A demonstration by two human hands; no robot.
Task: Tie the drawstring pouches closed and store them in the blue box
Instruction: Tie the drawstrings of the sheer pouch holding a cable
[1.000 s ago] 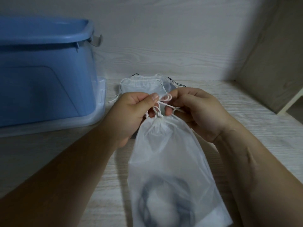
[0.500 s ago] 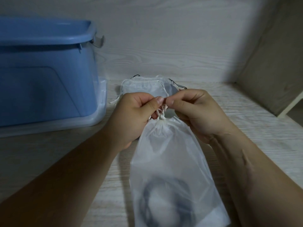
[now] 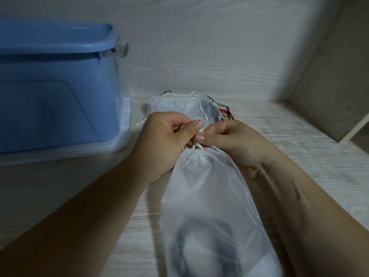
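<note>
Drawstring (image 3: pixel 197 146) pinched between my left hand (image 3: pixel 165 142) and my right hand (image 3: pixel 235 144), frosted pouch (image 3: pixel 209 196) neck cinched, blue box (image 3: pixel 60 96) on worktop (image 3: pixel 299 146), more pouches (image 3: pixel 175 104) behind.

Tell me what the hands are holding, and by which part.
The left hand and right hand pinch the drawstring just above the gathered neck of the translucent pouch.

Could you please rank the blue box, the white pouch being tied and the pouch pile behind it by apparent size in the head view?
1. blue box, though cropped at the left edge.
2. white pouch, nearest the camera, so it may look oversized.
3. pouch pile, partly hidden.
</note>
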